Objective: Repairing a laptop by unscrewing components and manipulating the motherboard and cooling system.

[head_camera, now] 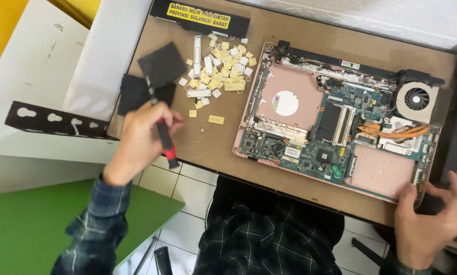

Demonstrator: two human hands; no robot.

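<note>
My left hand (139, 142) grips a screwdriver (165, 142) with a red and black handle, its shaft pointing up toward two black square covers (159, 66) on the brown board (310, 35). An opened laptop base (335, 122) with a pink frame lies on the board, showing its circuit board, copper heat pipe and round fan (417, 99). My right hand (427, 219) clasps the laptop's near right corner. A heap of yellow and white keyboard keys (220, 63) lies left of the laptop.
A long black battery pack (200, 18) with a yellow label lies at the board's far edge. A black metal bracket (55, 119) and white panels (40, 66) sit left. A green tabletop (40, 224) is at lower left, over white floor tiles.
</note>
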